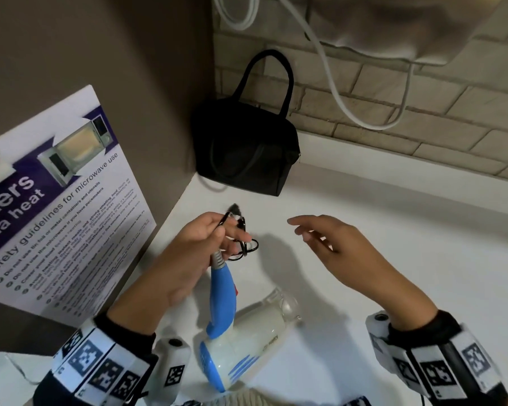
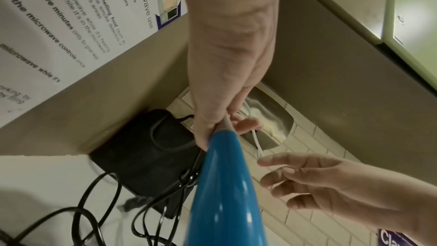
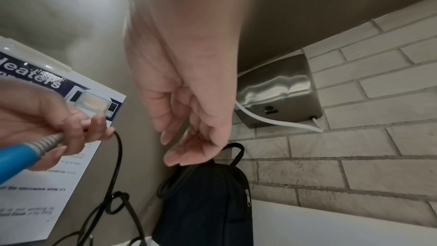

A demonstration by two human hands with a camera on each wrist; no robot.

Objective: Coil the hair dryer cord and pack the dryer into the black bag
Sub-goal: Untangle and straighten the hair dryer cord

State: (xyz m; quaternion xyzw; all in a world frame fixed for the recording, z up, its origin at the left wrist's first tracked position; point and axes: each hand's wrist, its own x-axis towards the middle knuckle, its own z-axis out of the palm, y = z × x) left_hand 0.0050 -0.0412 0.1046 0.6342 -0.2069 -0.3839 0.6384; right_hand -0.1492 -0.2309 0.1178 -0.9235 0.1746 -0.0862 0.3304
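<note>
The left hand (image 1: 188,253) is curled round the ribbed grey collar where the black cord (image 1: 244,244) leaves the blue handle of the hair dryer (image 1: 241,332), and it pinches a few loops of that cord against its fingers. The dryer hangs below the hand in the lower middle of the head view, its white body low over the white counter (image 1: 393,230); whether it touches I cannot tell. Its long axis runs from the grip down toward the bottom of the frame, nozzle turned right. More cord trails loose at the lower left of the left wrist view, so I judge the coiling unfinished. The right hand (image 1: 335,244) hovers at centre right with fingers relaxed and spread, holding nothing. The black bag (image 1: 247,148) stands in the corner at upper centre, against the brick wall (image 1: 423,112), beyond both hands and well apart from the dryer, one strap (image 1: 269,77) upright. The right wrist view shows its zip (image 3: 247,197), seemingly closed. The empty right hand looks nearer the bag and better placed to open it.
</note>
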